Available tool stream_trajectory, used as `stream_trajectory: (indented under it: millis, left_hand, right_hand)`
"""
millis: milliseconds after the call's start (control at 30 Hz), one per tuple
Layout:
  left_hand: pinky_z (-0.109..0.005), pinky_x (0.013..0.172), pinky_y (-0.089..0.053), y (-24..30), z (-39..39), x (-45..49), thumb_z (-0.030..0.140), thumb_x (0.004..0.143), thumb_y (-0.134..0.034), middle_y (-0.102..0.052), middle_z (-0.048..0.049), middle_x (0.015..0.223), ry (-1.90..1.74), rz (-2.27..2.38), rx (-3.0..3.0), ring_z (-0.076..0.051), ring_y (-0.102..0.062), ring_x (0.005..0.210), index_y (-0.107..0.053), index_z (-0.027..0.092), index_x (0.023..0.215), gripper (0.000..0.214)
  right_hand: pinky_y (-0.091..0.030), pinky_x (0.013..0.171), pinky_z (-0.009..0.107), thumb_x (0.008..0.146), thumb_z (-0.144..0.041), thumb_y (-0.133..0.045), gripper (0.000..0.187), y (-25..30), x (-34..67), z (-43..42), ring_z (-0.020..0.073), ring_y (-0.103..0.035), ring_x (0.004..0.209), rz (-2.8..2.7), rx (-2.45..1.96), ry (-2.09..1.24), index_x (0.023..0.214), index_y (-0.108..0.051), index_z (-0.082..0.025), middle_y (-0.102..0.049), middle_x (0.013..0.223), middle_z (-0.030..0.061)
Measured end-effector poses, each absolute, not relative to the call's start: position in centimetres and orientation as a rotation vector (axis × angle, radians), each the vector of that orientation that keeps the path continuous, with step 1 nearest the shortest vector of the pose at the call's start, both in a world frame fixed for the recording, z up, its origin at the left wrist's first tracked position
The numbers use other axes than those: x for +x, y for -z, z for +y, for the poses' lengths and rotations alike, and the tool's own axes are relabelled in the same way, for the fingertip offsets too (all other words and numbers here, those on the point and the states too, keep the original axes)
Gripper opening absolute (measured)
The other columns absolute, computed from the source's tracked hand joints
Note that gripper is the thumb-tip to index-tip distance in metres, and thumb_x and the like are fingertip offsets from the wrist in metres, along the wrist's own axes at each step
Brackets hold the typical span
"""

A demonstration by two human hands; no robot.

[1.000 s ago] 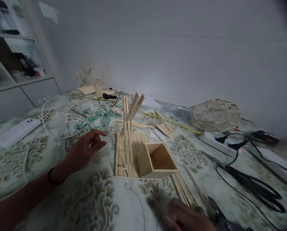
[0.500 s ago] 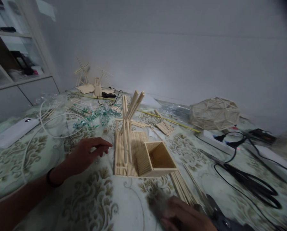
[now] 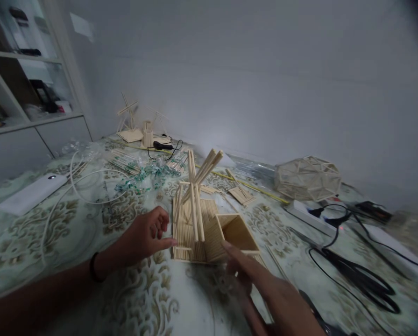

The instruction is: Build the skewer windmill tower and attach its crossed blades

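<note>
A windmill-like model of thin wooden sticks stands on the table in front of me. Its slatted base [image 3: 211,205] carries crossed stick blades [image 3: 197,186] on a stick frame, and an open-topped square stick box [image 3: 214,238] at the right. My left hand [image 3: 147,235] is beside the base's left edge, thumb stretched toward it and the other fingers loosely curled, with nothing in it. My right hand [image 3: 265,289] is in front of the box, its index fingertip at the box's near upper edge; whether it touches is unclear. Its lower fingers are blurred and hold nothing visible.
Black-handled scissors [image 3: 359,280] and a power strip [image 3: 312,217] with cables lie at the right. Behind are a faceted stick frame [image 3: 307,179], a yellow strip [image 3: 258,189] and green-and-clear plastic scraps [image 3: 149,175]. A white power bank [image 3: 31,193] lies left.
My right hand has come up from the near edge to the box. My left thumb has spread away from the fingers, closer to the base. The camera view has shifted slightly.
</note>
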State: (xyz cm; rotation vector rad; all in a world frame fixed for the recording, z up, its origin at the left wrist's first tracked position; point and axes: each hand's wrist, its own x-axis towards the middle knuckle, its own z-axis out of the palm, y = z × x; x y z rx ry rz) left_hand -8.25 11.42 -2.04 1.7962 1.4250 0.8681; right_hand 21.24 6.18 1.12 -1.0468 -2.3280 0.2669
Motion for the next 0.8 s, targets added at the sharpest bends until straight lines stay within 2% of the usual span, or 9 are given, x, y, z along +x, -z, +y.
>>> stream_trajectory:
  millis: [200, 367, 433, 500, 567, 600, 667, 800]
  left_hand:
    - [-0.025, 0.059, -0.039, 2.7, 11.1, -8.1, 0.029, 0.076, -0.080, -0.062, 0.0012, 0.073, -0.796, 1.345, 1.908, -0.012, -0.053, 0.062, -0.075, 0.018, 0.078, 0.013]
    - [-0.024, 0.058, -0.039, 4.0, 11.0, -7.7, 0.033, 0.081, -0.076, -0.065, 0.0001, 0.071, -0.798, 1.310, 1.910, -0.012, -0.055, 0.061, -0.077, 0.018, 0.073, 0.017]
    - [-0.024, 0.057, -0.038, 4.3, 11.0, -7.6, 0.034, 0.081, -0.076, -0.065, 0.0001, 0.069, -0.814, 1.302, 1.894, -0.012, -0.055, 0.061, -0.076, 0.018, 0.072, 0.018]
    - [-0.025, 0.057, -0.038, 4.4, 11.1, -7.6, 0.033, 0.081, -0.075, -0.065, 0.0002, 0.070, -0.829, 1.297, 1.875, -0.012, -0.055, 0.060, -0.076, 0.018, 0.071, 0.018]
    - [-0.025, 0.057, -0.038, 4.5, 11.1, -7.7, 0.031, 0.082, -0.074, -0.065, 0.0001, 0.071, -0.832, 1.289, 1.861, -0.012, -0.055, 0.060, -0.075, 0.017, 0.071, 0.018]
    - [-0.025, 0.057, -0.038, 4.5, 11.2, -7.7, 0.031, 0.082, -0.074, -0.065, 0.0001, 0.071, -0.833, 1.290, 1.855, -0.011, -0.054, 0.060, -0.075, 0.017, 0.071, 0.018]
    - [-0.024, 0.057, -0.038, 4.6, 11.3, -7.7, 0.031, 0.081, -0.074, -0.064, 0.0003, 0.072, -0.827, 1.297, 1.849, -0.011, -0.054, 0.060, -0.074, 0.017, 0.072, 0.017]
    - [-0.023, 0.058, -0.039, 4.7, 11.4, -7.8, 0.032, 0.081, -0.074, -0.064, 0.0007, 0.073, -0.813, 1.279, 1.837, -0.010, -0.054, 0.060, -0.073, 0.017, 0.071, 0.018]
  right_hand:
    - [-0.065, 0.072, 0.029, 0.094, -0.009, -0.040, 0.072, -1.3, 17.9, 8.2, 0.0198, -0.077, 0.087, -2.400, -0.942, -0.108, 0.162, -0.025, -0.024, -0.076, 0.115, 0.0116]
    - [-0.064, 0.067, 0.030, 0.090, -0.006, -0.039, 0.081, -0.3, 17.3, 8.0, 0.0220, -0.078, 0.090, -2.406, -0.928, -0.032, 0.165, -0.012, -0.023, -0.076, 0.117, 0.0120]
    - [-0.063, 0.066, 0.028, 0.090, -0.006, -0.038, 0.077, -0.2, 17.2, 7.8, 0.0216, -0.077, 0.090, -2.402, -0.931, -0.030, 0.163, -0.019, -0.019, -0.077, 0.115, 0.0125]
    - [-0.060, 0.062, 0.027, 0.089, -0.006, -0.039, 0.064, -0.3, 17.1, 7.6, 0.0215, -0.077, 0.085, -2.448, -0.970, -0.038, 0.152, -0.042, -0.015, -0.078, 0.105, 0.0125]
    - [-0.055, 0.057, 0.026, 0.084, -0.005, -0.044, 0.047, -0.4, 16.8, 7.5, 0.0215, -0.075, 0.074, -2.558, -1.072, -0.088, 0.124, -0.066, -0.016, -0.077, 0.090, 0.0103]
    - [-0.051, 0.054, 0.026, 0.080, -0.005, -0.047, 0.040, -0.5, 16.7, 7.5, 0.0214, -0.073, 0.070, -2.631, -1.130, -0.135, 0.109, -0.070, -0.017, -0.075, 0.085, 0.0090]
    - [-0.046, 0.052, 0.026, 0.072, -0.003, -0.051, 0.031, -0.5, 16.6, 7.4, 0.0215, -0.072, 0.066, -2.765, -1.215, -0.249, 0.090, -0.070, -0.019, -0.075, 0.081, 0.0071]
    - [-0.041, 0.053, 0.026, 0.072, -0.002, -0.053, 0.028, -1.1, 17.0, 7.0, 0.0203, -0.072, 0.068, -2.858, -1.194, -0.404, 0.085, -0.069, -0.020, -0.076, 0.082, 0.0055]
